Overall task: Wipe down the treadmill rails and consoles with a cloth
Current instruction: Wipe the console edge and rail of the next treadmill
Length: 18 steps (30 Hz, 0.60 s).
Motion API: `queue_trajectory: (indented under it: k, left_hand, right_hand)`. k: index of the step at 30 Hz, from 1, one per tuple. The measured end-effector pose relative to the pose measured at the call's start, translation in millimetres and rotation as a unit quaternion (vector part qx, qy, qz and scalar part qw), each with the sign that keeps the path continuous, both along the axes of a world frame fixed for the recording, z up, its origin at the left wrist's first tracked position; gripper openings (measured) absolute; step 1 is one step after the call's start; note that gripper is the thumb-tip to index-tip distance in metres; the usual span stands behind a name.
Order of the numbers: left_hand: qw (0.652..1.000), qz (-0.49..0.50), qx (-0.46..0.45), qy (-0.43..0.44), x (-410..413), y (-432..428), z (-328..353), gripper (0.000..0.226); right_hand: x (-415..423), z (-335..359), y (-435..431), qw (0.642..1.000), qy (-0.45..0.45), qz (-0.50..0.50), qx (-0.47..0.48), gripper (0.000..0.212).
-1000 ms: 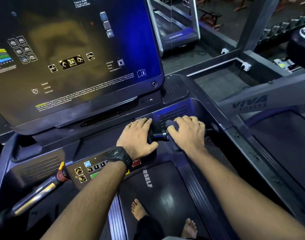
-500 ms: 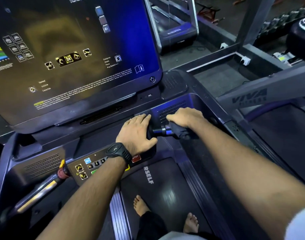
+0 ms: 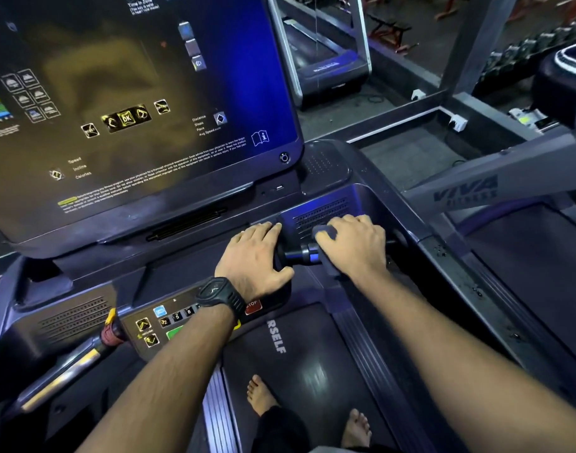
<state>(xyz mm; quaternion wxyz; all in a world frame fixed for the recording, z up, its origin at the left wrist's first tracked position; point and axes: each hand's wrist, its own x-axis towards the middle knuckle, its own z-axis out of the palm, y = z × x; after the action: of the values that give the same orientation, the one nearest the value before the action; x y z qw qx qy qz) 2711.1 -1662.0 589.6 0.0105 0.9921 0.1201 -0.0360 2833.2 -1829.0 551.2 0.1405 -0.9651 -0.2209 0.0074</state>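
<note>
Wiping the handlebar (image 3: 304,255): right hand (image 3: 355,246) curled round a dark cloth (image 3: 324,231) wrapped on the bar. Left hand (image 3: 252,259), fingers flat, braced on the console ledge (image 3: 169,276). Step: rail wipe. Next, likely: slide cloth outward along the bar, wrap tight.

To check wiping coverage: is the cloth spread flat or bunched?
Bunched: the right hand holds the cloth wadded around the handle.

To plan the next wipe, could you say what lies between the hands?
Head view: bare handlebar lies between the left hand and the cloth in the right hand.
</note>
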Motion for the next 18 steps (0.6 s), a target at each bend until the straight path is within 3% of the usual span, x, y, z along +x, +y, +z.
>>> queue_trajectory:
  k: [3,6,12,15,18]
  left_hand:
    - [1.0,-0.002,-0.003,0.001,1.9,0.1,1.3,0.097]
    - [1.0,0.002,-0.006,0.003,1.2,0.9,0.9,0.098]
    - [1.0,0.007,-0.009,0.0,-1.8,-1.2,0.1,0.097]
    - [1.0,0.009,-0.013,0.007,-1.1,-1.3,1.6,0.096]
    - [1.0,0.011,-0.011,0.01,-3.1,-0.1,0.3,0.096]
  right_hand:
    - [-12.1,-15.8,-15.8,0.994,-0.086,0.015,0.067,0.043]
    - [10.7,-7.6,-3.8,0.999,-0.036,0.02,0.03,0.054]
    - [-30.6,-46.6,-19.2,0.974,-0.177,-0.023,0.139,0.039]
    - [-5.4,-30.1,-11.6,0.97,-0.178,0.009,0.163,0.033]
    - [-25.4,-48.5,-16.6,0.967,-0.186,-0.014,0.173,0.04]
